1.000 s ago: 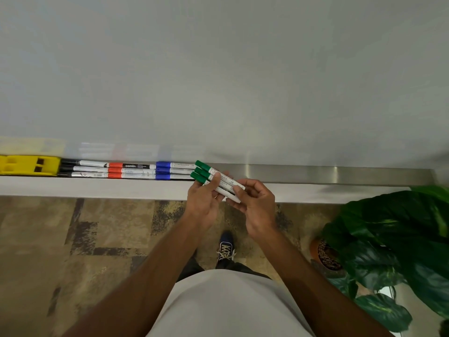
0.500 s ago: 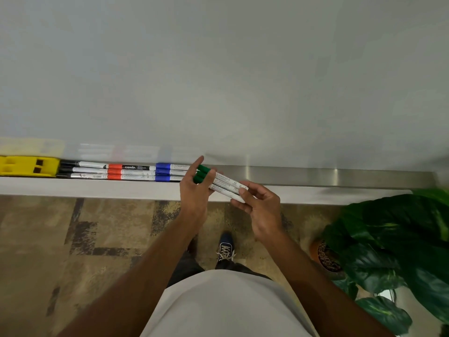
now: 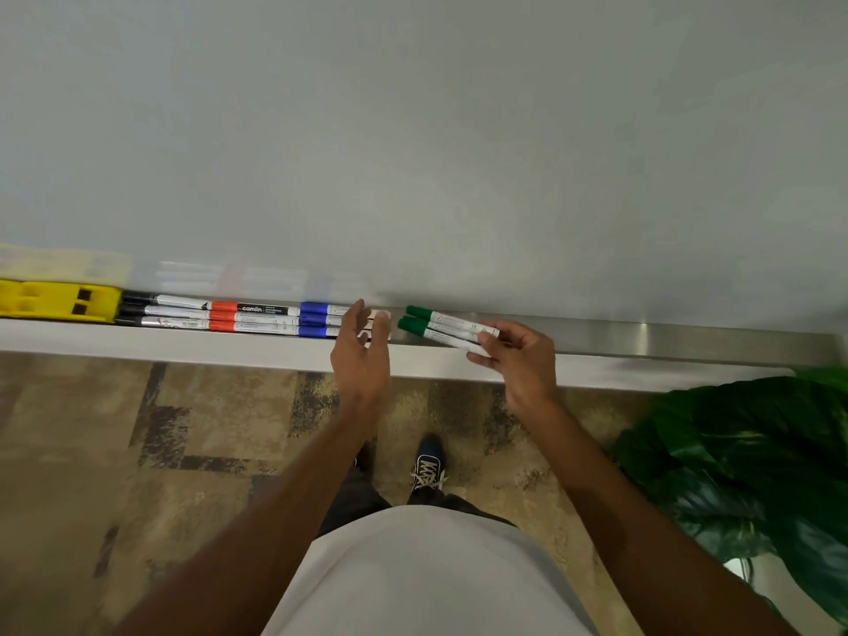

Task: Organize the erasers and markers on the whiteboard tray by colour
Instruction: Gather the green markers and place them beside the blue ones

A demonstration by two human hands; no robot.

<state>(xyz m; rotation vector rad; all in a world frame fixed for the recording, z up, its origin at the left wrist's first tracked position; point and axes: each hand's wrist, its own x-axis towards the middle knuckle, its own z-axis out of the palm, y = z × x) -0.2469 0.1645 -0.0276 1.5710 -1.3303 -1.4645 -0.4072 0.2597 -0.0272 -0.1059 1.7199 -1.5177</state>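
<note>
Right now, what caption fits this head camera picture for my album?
Right hand lays green markers on the tray; left hand open.

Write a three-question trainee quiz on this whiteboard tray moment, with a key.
1. Multiple choice: which hand holds the green markers? A) left hand B) right hand C) neither
2. True or false: the yellow eraser lies at the left end of the tray.
3. Fill in: from left to right, the cap colours lying in the tray run black, red, then ____.

Key: 1. B, the right hand pinches their tail ends; the left hand is open over the blue markers. 2. True. 3. Blue.
</note>
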